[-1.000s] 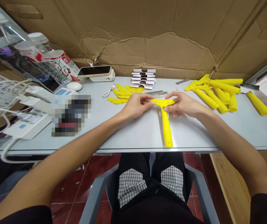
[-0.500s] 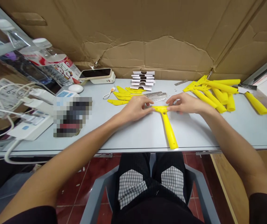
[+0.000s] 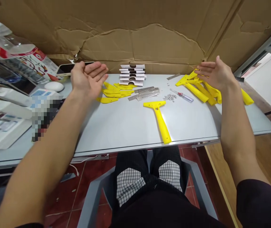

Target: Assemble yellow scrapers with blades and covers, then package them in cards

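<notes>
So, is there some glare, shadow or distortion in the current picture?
Head view: pale glare on the table, right of the yellow handle; head view: soft shadow beside the left forearm; head view: bottles look stretched at the left edge.

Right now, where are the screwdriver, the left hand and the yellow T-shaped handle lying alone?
Screwdriver (image 3: pixel 186 97), head view, clear grip.
Left hand (image 3: pixel 88 81), head view, palm.
Yellow T-shaped handle (image 3: pixel 161 123), head view, middle of grip.

Yellow scraper (image 3: pixel 162 123), silvery blades (image 3: pixel 146 92), pale grey tabletop (image 3: pixel 123 122), black-and-white checked trouser patches (image 3: pixel 128 182), red floor tiles (image 3: pixel 88 174)
</notes>
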`<state>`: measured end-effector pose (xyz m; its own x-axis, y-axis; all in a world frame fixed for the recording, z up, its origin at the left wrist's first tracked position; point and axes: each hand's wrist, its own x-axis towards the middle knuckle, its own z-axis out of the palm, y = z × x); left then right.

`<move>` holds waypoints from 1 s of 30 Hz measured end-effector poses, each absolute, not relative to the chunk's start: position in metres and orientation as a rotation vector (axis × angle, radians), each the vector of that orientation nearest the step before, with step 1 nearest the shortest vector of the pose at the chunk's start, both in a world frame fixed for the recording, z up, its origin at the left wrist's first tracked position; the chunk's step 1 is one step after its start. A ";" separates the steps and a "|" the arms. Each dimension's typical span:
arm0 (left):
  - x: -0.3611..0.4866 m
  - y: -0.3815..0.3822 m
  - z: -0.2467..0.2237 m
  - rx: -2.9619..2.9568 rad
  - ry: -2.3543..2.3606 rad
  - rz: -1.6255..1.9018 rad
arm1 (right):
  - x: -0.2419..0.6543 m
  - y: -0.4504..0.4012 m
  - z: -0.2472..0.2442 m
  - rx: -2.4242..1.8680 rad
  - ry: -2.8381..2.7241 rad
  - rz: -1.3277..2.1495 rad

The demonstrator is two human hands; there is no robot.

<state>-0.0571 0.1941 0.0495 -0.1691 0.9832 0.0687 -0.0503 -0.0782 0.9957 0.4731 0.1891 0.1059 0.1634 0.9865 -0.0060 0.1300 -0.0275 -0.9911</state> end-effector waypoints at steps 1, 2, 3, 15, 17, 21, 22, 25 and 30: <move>-0.059 0.196 0.047 1.150 1.276 1.395 | 0.477 0.193 0.101 -1.400 -1.156 1.026; -0.060 0.198 0.045 1.162 1.297 1.384 | 0.480 0.196 0.095 -1.409 -1.134 1.044; -0.061 0.199 0.043 1.170 1.311 1.373 | 0.481 0.199 0.090 -1.412 -1.115 1.083; -0.054 0.204 0.039 1.151 1.161 1.358 | 0.453 0.206 0.064 -1.255 -1.138 1.209; -0.050 0.201 0.042 1.160 1.162 1.355 | 0.454 0.207 0.067 -1.231 -1.110 1.191; -0.045 0.196 0.045 1.138 1.135 1.382 | 0.457 0.206 0.072 -1.168 -1.037 1.209; -0.044 0.196 0.044 1.115 1.115 1.399 | 0.457 0.206 0.073 -1.159 -1.035 1.217; -0.043 0.197 0.039 1.087 1.082 1.445 | 0.455 0.206 0.074 -1.177 -1.030 1.235; -0.040 0.198 0.034 1.119 1.122 1.530 | 0.447 0.208 0.077 -1.164 -1.022 1.319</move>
<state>-0.0404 0.1981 0.0343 -0.1798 0.9721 0.1504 -0.1489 -0.1780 0.9727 0.4466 0.2081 0.0773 0.0263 0.9958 -0.0878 -0.1639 -0.0823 -0.9830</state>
